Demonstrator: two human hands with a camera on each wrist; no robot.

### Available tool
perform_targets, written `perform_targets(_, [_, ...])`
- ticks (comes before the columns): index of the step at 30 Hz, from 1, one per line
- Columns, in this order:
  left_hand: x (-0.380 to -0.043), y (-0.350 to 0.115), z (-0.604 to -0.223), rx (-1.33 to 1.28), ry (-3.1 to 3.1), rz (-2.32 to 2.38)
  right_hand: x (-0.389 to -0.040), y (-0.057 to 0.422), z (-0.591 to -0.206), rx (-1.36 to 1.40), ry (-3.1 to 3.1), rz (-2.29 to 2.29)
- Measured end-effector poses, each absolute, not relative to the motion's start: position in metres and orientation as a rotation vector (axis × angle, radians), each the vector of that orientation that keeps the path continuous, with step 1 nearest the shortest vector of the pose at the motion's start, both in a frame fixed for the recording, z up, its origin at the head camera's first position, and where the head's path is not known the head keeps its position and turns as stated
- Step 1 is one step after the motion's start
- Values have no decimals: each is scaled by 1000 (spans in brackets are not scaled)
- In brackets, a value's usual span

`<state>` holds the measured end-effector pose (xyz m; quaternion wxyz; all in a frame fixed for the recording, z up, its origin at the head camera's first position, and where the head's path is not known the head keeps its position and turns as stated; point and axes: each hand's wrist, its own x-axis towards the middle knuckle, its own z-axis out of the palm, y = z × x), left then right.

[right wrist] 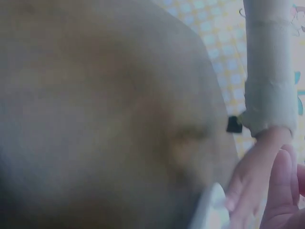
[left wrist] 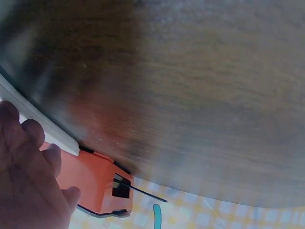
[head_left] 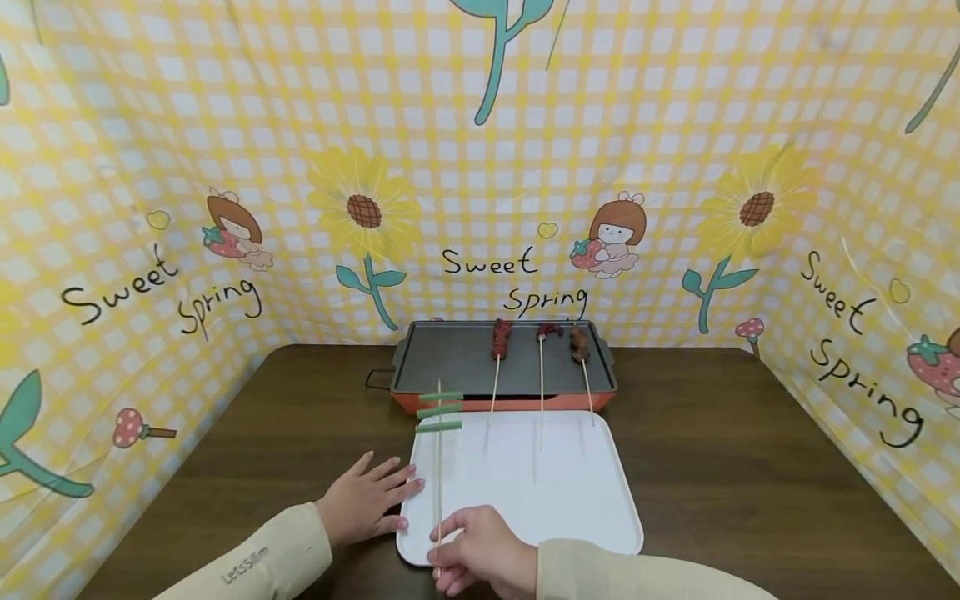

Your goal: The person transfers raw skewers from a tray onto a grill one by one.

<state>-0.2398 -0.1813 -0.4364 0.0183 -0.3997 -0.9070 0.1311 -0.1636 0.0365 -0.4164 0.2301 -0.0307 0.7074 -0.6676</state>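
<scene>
Between thumb and fingers my right hand pinches the near end of a wooden skewer, over the left part of a white tray. Several green vegetable pieces are threaded crosswise near its far tip, close to the grill's front left corner. My left hand lies with fingers spread, fingertips at the tray's left rim; the left wrist view shows its fingers beside that rim. The right wrist view shows the thumb of my right hand; the skewer is out of sight there.
Behind the tray stands an orange grill with a dark plate and a wire handle on its left. Three meat skewers lie on it: red, dark red and brown, their sticks reaching over the tray. A checked cloth surrounds the brown table.
</scene>
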Motion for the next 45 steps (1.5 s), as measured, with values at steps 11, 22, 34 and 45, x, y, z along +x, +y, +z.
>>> perform_targets(11, [-238,-181,-438,-1214,-2784,446,-213,36,-391,-109,2091,-1892])
perform_targets(22, [-236,-182,-439,-1221,-2791,403,-254,28,-375,-111,2209,-1838])
perform_targets(34, [-237,-182,-437,-1189,-2860,437,-291,25,-369,-51,2273,-1788])
perform_targets(45, [-237,-180,-432,-1193,-2897,442,-302,24,-366,31,2294,-1765])
